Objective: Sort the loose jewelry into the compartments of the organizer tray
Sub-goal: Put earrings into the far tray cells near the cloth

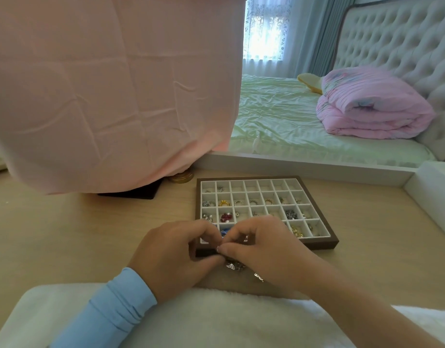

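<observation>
Left hand (176, 257): fingers curled in, tips pinching at the loose jewelry (235, 267), just in front of the organizer tray's near rim.
Right hand (264, 249): also curled, fingertips meeting the left's on the same cluster; the exact hold is hidden under the knuckles.
Loose jewelry: a small silvery tangle with butterfly-shaped pieces, low over the tabletop (78, 234) on the near side of the tray.
Organizer tray (246, 178): brown frame, white grid; many cells hold rings and beads, most of the far row and several middle cells look bare.
Step in hand: probably teasing one piece free of the tangle.
Next move: a clean separation, then a short lift over the near rim into a free cell.
Edges: the near rim lies right under the fingertips and could snag a dangling piece.
Open room: bare tabletop left of the tray; a pink cloth (103, 96) hangs beyond that; a white ledge (432, 194) closes the tray's right.
</observation>
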`<state>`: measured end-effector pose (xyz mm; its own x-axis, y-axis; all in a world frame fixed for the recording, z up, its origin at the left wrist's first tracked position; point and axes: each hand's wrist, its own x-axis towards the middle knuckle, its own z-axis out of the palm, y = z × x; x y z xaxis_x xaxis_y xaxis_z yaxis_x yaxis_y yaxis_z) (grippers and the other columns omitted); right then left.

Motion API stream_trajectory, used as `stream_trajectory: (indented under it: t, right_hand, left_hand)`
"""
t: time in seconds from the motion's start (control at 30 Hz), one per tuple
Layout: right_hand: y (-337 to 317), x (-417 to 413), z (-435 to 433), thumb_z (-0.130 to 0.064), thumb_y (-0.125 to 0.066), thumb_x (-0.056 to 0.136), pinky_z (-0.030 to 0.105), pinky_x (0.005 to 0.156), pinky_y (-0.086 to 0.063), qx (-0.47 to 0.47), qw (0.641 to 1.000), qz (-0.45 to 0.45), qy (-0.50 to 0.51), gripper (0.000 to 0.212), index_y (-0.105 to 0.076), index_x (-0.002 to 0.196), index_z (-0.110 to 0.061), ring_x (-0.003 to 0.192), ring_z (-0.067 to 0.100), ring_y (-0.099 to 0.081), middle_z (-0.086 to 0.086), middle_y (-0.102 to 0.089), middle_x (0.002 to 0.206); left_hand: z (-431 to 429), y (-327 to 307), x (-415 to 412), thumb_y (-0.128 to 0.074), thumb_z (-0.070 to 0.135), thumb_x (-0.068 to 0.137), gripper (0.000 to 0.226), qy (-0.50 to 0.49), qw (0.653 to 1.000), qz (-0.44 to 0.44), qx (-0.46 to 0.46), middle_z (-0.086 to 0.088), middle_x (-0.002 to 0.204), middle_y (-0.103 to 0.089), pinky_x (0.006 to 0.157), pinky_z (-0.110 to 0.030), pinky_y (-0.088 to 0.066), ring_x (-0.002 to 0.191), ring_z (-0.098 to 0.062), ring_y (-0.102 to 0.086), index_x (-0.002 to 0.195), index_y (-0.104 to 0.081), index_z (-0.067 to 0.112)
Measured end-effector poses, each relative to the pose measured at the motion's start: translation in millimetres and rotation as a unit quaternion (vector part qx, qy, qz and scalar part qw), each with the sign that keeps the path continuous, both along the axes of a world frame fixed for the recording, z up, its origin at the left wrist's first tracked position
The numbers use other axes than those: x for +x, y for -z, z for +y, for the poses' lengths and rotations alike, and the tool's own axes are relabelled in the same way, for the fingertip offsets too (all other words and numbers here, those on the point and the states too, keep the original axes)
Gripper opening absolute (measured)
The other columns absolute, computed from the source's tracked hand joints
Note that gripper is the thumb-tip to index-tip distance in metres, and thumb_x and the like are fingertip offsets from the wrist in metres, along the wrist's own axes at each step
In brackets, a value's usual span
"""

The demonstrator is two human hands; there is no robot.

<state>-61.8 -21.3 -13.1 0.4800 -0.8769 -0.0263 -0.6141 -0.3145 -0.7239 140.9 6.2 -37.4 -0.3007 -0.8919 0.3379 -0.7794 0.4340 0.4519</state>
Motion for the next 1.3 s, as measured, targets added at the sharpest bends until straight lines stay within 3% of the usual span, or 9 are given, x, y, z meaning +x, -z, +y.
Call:
stream_trajectory:
  t: [0.13,0.2,0.3,0.4,0.5,0.7,0.97,1.17,1.3]
  right_hand:
    - [-2.8,-1.7,-5.4,-0.033,-0.07,0.093,0.015,0.064,-0.049,0.023,0.998,-0.056,0.015,0.023,-0.072,0.071,-0.04,0.064,-0.003,-0.062,-0.02,-0.07,0.072]
    - [-3.7,-1.9,-8.0,-0.033,-0.072,0.091,0.016,0.067,-0.053,0.017,0.997,-0.066,0.029,0.019,-0.074,0.073,-0.039,0.071,-0.001,-0.065,-0.02,-0.072,0.075]
    - [-8.1,-5.0,-14.8,-0.033,-0.071,0.091,0.012,0.057,-0.046,-0.015,0.999,-0.041,0.032,0.014,-0.072,0.078,-0.037,0.059,-0.007,-0.058,-0.028,-0.066,0.07]
    - [-16.7,-14.6,-30.7,-0.037,-0.066,0.095,0.012,0.061,-0.043,-0.1,0.992,0.054,0.056,0.009,-0.07,0.087,-0.037,0.059,-0.004,-0.054,-0.02,-0.065,0.079]
    - [-23.5,-20.6,-50.6,-0.041,-0.06,0.098,0.022,0.074,-0.047,-0.193,0.962,0.187,0.051,0.012,-0.07,0.097,-0.036,0.083,0.0,-0.059,-0.02,-0.065,0.096]
    - [-21.4,-6.3,-71.2,-0.039,-0.055,0.1,0.029,0.077,-0.053,-0.22,0.912,0.343,-0.043,0.016,-0.071,0.102,-0.035,0.087,0.008,-0.059,-0.015,-0.067,0.099]
    - [-14.3,3.0,-76.9,-0.04,-0.056,0.097,0.027,0.072,-0.054,-0.239,0.897,0.37,-0.048,0.016,-0.072,0.1,-0.036,0.085,0.007,-0.059,-0.015,-0.068,0.095]
    - [-19.8,-1.1,-77.5,-0.047,-0.062,0.095,0.026,0.067,-0.042,-0.218,0.913,0.343,-0.036,0.017,-0.071,0.107,-0.039,0.082,0.007,-0.054,-0.017,-0.057,0.085]
    - [-31.9,-9.3,-62.1,-0.046,-0.06,0.096,0.025,0.068,-0.046,-0.227,0.928,0.295,-0.006,0.015,-0.07,0.106,-0.041,0.082,0.004,-0.057,-0.018,-0.061,0.086]
  left_hand:
    - [-4.9,5.6,-3.2,-0.063,0.061,0.074,0.024,-0.024,0.993,0.11,-0.023,0.015,0.066,-0.063,0.051,-0.015,-0.043,0.061,-0.013,-0.057,0.086,-0.069,0.04]
    - [-5.9,5.5,-7.0,-0.069,0.052,0.076,0.013,-0.034,0.992,0.12,-0.029,0.021,0.067,-0.062,0.051,-0.011,-0.04,0.06,-0.01,-0.056,0.082,-0.07,0.04]
    - [-13.2,5.9,-12.9,-0.06,0.055,0.081,0.015,-0.048,0.994,0.087,-0.038,0.028,0.074,-0.06,0.056,-0.013,-0.043,0.066,-0.005,-0.056,0.091,-0.065,0.045]
    - [-26.8,10.5,-15.3,-0.051,0.056,0.088,0.029,-0.066,0.996,0.024,-0.052,0.027,0.097,-0.058,0.076,-0.019,-0.048,0.087,0.002,-0.053,0.107,-0.063,0.039]
    - [-32.5,14.0,-15.6,-0.05,0.053,0.088,0.035,-0.071,0.996,-0.025,-0.046,0.019,0.114,-0.056,0.089,-0.022,-0.042,0.105,-0.003,-0.047,0.118,-0.06,0.038]
    - [-35.1,23.1,-14.2,-0.052,0.05,0.092,0.038,-0.049,0.998,-0.043,-0.012,0.017,0.13,-0.048,0.101,-0.023,-0.035,0.12,-0.002,-0.037,0.129,-0.053,0.039]
    - [-40.3,26.1,-10.6,-0.051,0.054,0.092,0.038,-0.043,0.998,-0.052,-0.007,0.015,0.135,-0.049,0.097,-0.017,-0.027,0.124,-0.003,-0.037,0.126,-0.057,0.038]
    - [-41.4,22.5,-9.9,-0.05,0.054,0.092,0.038,-0.04,0.998,-0.049,0.015,0.015,0.137,-0.047,0.098,-0.019,-0.029,0.125,-0.004,-0.037,0.126,-0.056,0.037]
    - [-34.8,15.5,-9.8,-0.051,0.053,0.093,0.036,-0.044,0.998,-0.053,0.004,0.017,0.133,-0.049,0.099,-0.022,-0.03,0.122,-0.005,-0.039,0.126,-0.055,0.039]
